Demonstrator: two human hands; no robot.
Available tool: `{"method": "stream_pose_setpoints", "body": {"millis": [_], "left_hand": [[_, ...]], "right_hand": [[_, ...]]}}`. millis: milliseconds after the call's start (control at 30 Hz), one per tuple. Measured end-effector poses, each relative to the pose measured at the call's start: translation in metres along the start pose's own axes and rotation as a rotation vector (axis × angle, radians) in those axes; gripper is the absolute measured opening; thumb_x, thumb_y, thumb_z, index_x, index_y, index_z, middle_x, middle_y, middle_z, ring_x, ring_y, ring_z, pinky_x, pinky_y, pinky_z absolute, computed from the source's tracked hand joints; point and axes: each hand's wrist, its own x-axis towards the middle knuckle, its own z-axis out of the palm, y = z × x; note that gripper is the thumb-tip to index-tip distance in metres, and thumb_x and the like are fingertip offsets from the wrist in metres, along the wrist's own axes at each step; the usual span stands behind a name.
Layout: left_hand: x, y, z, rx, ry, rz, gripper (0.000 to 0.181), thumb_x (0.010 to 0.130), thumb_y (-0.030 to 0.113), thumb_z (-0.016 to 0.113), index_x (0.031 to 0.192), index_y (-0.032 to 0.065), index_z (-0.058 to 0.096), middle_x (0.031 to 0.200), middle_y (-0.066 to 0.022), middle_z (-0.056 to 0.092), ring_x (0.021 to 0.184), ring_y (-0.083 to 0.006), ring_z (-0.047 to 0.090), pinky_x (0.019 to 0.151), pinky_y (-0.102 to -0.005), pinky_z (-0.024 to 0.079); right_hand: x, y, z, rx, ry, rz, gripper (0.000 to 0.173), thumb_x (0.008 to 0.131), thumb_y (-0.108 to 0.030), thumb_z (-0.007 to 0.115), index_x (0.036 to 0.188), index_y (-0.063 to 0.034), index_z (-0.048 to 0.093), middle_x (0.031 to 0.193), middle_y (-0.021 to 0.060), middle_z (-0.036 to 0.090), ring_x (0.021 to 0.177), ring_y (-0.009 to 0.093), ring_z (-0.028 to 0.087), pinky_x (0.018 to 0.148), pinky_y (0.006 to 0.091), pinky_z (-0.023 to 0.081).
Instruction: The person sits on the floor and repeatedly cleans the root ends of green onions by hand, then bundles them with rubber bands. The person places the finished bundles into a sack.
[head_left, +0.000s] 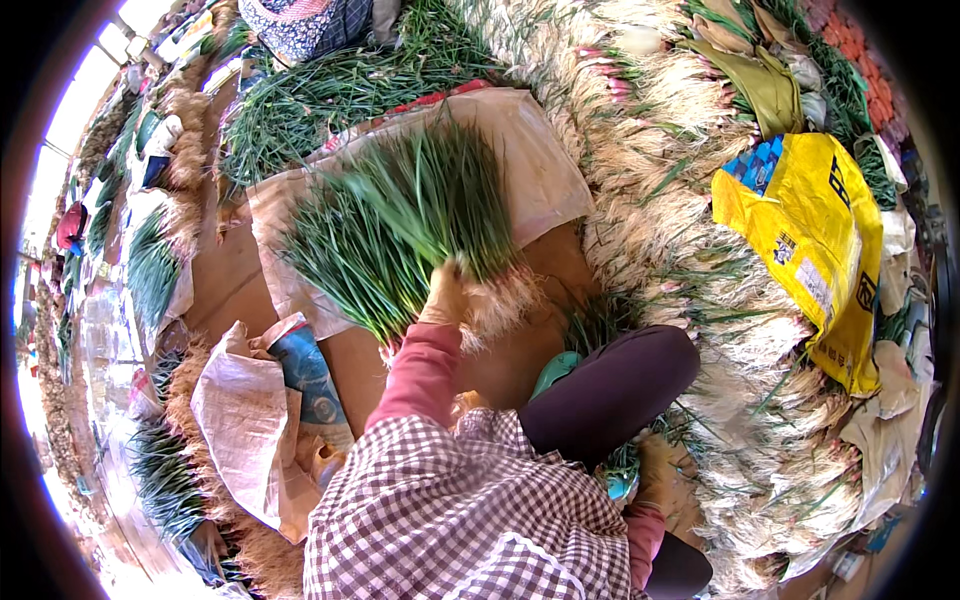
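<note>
My left hand (445, 294), in a tan glove, grips a bunch of green onions (420, 217) near the base of the stalks. Blurred leaves fan up and left from the fist. Under and around it, more green onions (337, 247) lie on a pale woven sack (536, 165), their whitish roots (499, 304) towards me. Low on the right, past my bent leg (615, 390), my right hand (656, 469) is gloved and hangs beside the root pile (750, 450). Its fingers are blurred and partly hidden, so whether it holds anything is unclear.
A yellow printed bag (817, 255) lies on the heaped onions at right. Loose green leaves (337, 97) cover the floor ahead, where another person's patterned clothing (300, 30) shows. A folded woven sack (244, 427) lies left. Onion bunches (154, 259) line the far left.
</note>
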Motion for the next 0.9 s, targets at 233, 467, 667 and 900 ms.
{"method": "stream_pose_setpoints", "body": {"millis": [233, 467, 667, 900], "left_hand": [[0.027, -0.036, -0.066, 0.293, 0.201, 0.068, 0.019, 0.098, 0.02, 0.049, 0.1, 0.0025, 0.058, 0.087, -0.0109, 0.064, 0.074, -0.0232, 0.061, 0.059, -0.0309, 0.051], [0.014, -0.029, -0.063, 0.635, 0.322, 0.165, 0.03, 0.082, 0.025, 0.065, 0.094, -0.0019, 0.062, 0.084, -0.0104, 0.063, 0.073, -0.0245, 0.058, 0.063, -0.0409, 0.047], [-0.068, -0.038, 0.018, 1.193, 0.303, 0.553, 0.051, 0.073, 0.008, 0.057, 0.121, -0.0103, 0.05, 0.116, -0.022, 0.055, 0.093, -0.0291, 0.056, 0.084, -0.0399, 0.048], [-0.094, -0.027, 0.016, 1.368, 0.282, 0.557, 0.061, 0.08, 0.022, 0.063, 0.132, -0.0061, 0.048, 0.135, -0.0242, 0.047, 0.129, -0.0346, 0.04, 0.107, -0.0373, 0.031]], "right_hand": [[-0.018, -0.074, -0.001, 0.193, -0.633, 0.238, 0.039, 0.085, -0.041, 0.06, 0.087, -0.0035, 0.07, 0.082, 0.0196, 0.068, 0.08, 0.038, 0.065, 0.069, 0.0475, 0.05], [0.016, -0.107, -0.159, 0.233, -0.108, 0.518, 0.048, 0.088, -0.05, 0.055, 0.095, -0.0042, 0.069, 0.093, 0.0178, 0.069, 0.089, 0.037, 0.065, 0.08, 0.0455, 0.05], [0.022, -0.043, -0.216, 0.387, 0.506, 0.683, 0.024, 0.093, -0.03, 0.06, 0.094, -0.0065, 0.066, 0.082, 0.0098, 0.069, 0.066, 0.017, 0.064, 0.056, 0.0311, 0.054], [0.1, -0.018, -0.323, 0.186, 1.068, 0.33, 0.038, 0.087, -0.028, 0.062, 0.121, -0.0115, 0.058, 0.085, 0.014, 0.069, 0.072, 0.033, 0.066, 0.064, 0.0415, 0.054]]}}
